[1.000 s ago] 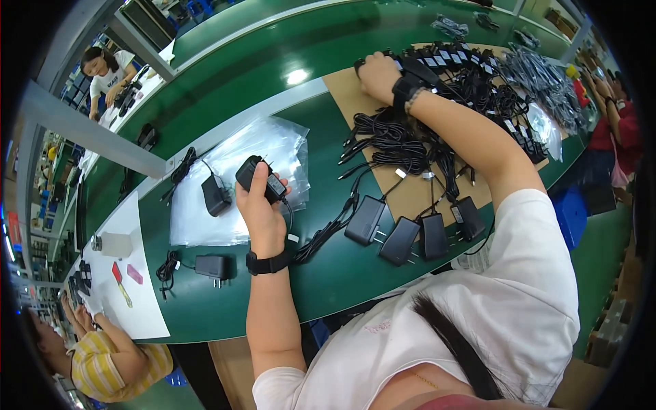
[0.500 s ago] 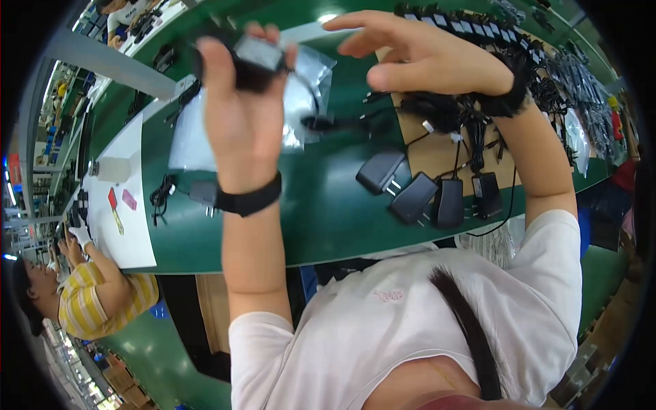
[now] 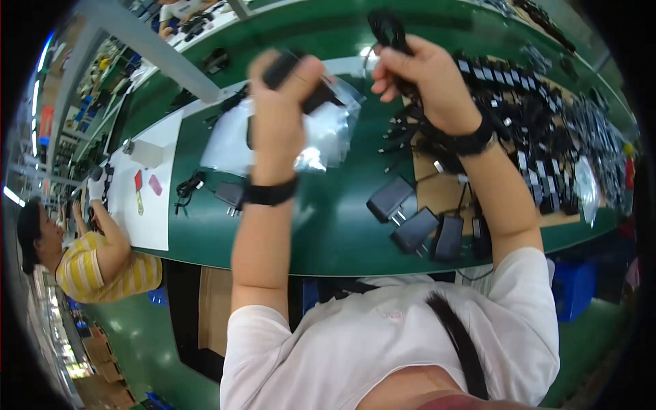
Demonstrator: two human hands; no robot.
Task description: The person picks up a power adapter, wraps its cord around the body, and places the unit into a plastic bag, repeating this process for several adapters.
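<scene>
My left hand (image 3: 280, 113) is raised above the green table (image 3: 335, 232) and closed around a black power adapter (image 3: 290, 68), blurred by motion. My right hand (image 3: 424, 78) is lifted beside it, gripping a bundled black cable (image 3: 388, 31) that trails down toward the table. Both wrists wear black bands. Under the hands lies a stack of clear plastic bags (image 3: 232, 137). Three black adapters (image 3: 413, 229) rest near the table's front edge, on and beside a brown cardboard sheet (image 3: 437, 195).
A large heap of black adapters and cables (image 3: 547, 102) covers the right of the table. Another adapter with a coiled cord (image 3: 229, 195) lies left of my left arm. A white sheet (image 3: 147, 205) holds small items. A person in a yellow striped shirt (image 3: 96, 263) works at the left.
Both hands rose from the table toward the camera. The left hand carried the adapter up; the right hand left the heap and now grips the cable bundle.
</scene>
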